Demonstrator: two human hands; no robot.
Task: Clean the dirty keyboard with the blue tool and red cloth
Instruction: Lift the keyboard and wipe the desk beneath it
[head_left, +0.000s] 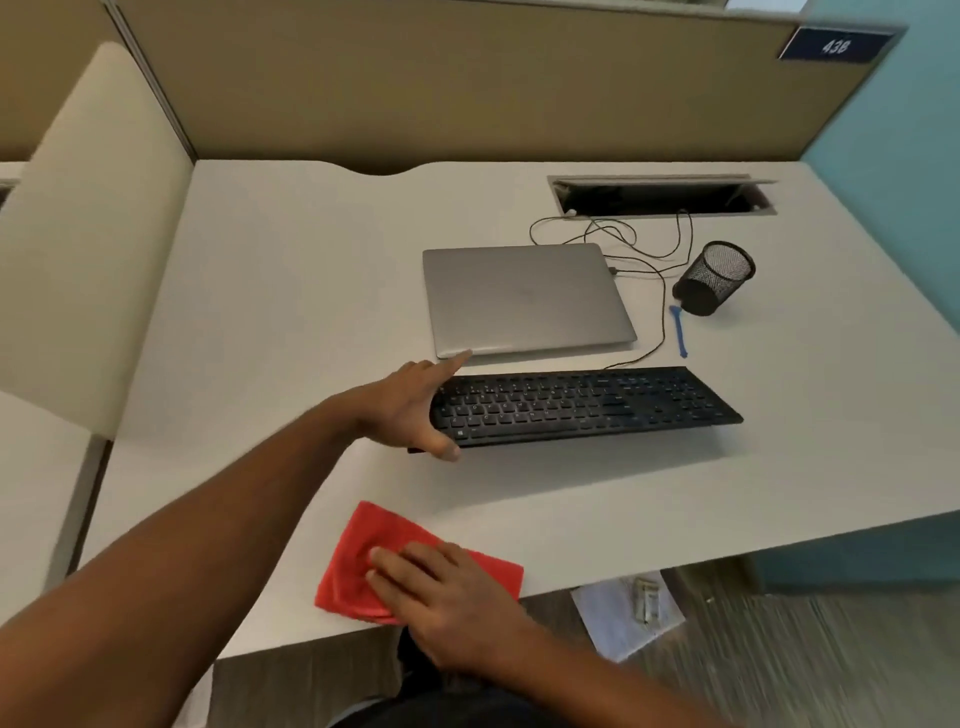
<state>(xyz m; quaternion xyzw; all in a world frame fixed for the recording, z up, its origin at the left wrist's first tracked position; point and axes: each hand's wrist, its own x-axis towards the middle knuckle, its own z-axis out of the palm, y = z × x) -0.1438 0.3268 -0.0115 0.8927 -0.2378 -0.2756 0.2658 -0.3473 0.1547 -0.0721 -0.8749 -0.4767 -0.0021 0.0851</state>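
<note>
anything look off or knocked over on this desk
Yes: the black mesh pen cup lies tipped on its side right of the laptop, and some papers lie on the floor under the desk's edge.

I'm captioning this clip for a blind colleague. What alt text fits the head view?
A person's left hand grips the left end of a black keyboard on a white desk, while the right hand rests on a red cloth. Behind lie a closed laptop, a blue tool and a mesh cup.
</note>
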